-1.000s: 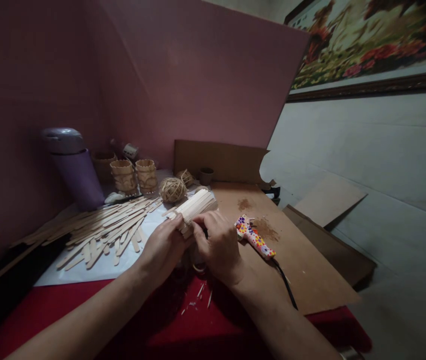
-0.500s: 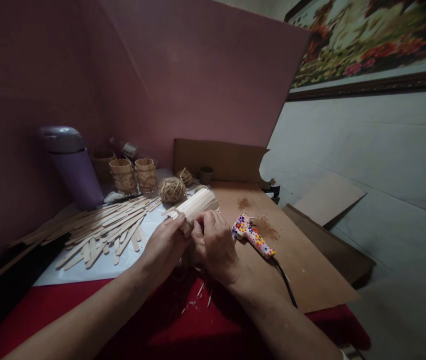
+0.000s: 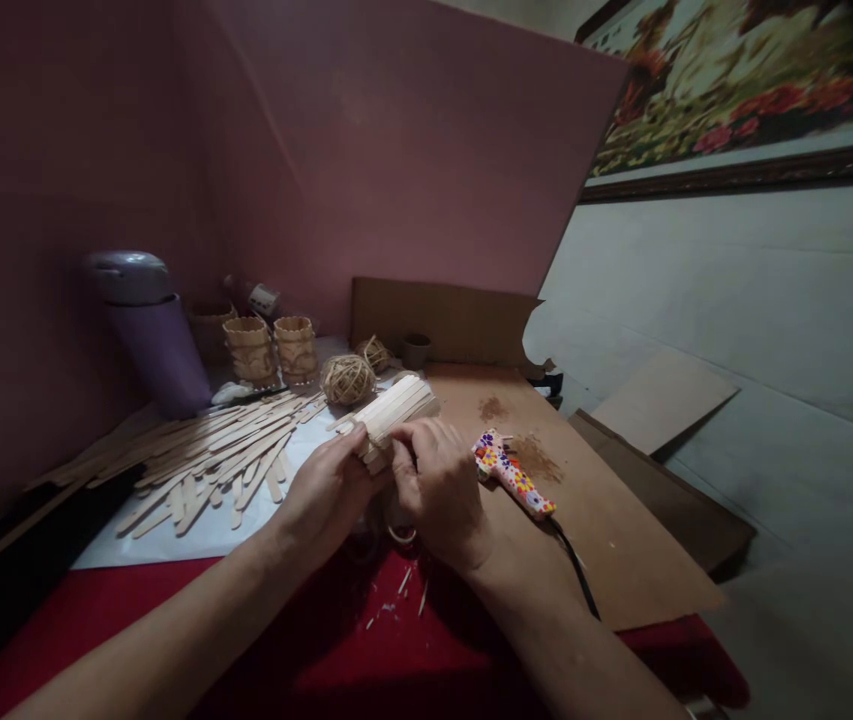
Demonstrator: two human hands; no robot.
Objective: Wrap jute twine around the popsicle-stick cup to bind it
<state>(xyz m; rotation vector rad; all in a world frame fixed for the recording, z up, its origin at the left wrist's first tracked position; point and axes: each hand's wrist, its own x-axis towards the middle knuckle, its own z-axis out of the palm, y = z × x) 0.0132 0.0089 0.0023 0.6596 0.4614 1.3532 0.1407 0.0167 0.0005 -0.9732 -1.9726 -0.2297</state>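
A roughly cylindrical piece made of pale wooden craft sticks lies tilted between my hands, its far end pointing up and to the right. My left hand is closed around its near left side, thumb on top. My right hand has curled fingers pressed to its near right end; whether they pinch something small there is hidden. Under my hands, partly covered, shows a pale ring-shaped thing. A flower-patterned glue gun rests on the cardboard just right of my right hand.
Loose craft sticks are fanned over a white sheet at left. Behind stand a purple flask, two carved wooden cups and twine balls. Cardboard covers the right side. Wood splinters lie on the red cloth.
My right hand has shifted slightly at the near end of the stick piece, its fingers curling more. The whole view has moved a little; the hold stays the same.
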